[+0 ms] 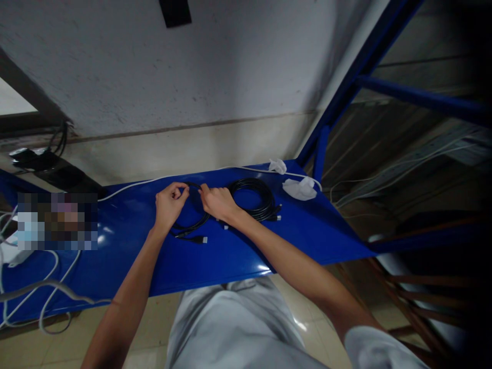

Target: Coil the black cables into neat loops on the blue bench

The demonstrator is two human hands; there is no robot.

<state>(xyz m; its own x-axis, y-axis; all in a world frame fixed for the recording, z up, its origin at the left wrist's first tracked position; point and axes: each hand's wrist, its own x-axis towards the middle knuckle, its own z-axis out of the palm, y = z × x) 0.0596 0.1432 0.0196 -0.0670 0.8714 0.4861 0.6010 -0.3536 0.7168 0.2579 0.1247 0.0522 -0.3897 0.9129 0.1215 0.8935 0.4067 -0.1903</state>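
At far left of the blue tabletop (126, 266), loose white and grey cables (42, 292) trail off the edge beside a blurred-out patch; a thin white cord (130, 185) runs along the back edge toward the right. Centre-left, the left hand (169, 204) is curled, fingers pinched on the top of a small black cable loop (191, 225). The loop lies on the tabletop between both hands, its two plug ends (198, 239) sticking out toward the near edge. Just right, the right hand (218, 201) is also closed, fingertips pinching the same loop at its upper side, nearly touching the left hand. Right of that hand, touching or just beside it, sits a second, thicker black cable coil (251, 197), already wound, connector ends pointing right. Further right, crumpled white wrappers (300, 188) lie near the tabletop's corner, by the blue frame post (321, 151).

Step in hand, as I judge it: coiling or tidying the small black cable, both hands gripping one turn of the loop. Next move likely calls for keeping the turns pinched together while gathering the free plug ends in, without snagging the neighbouring coil.
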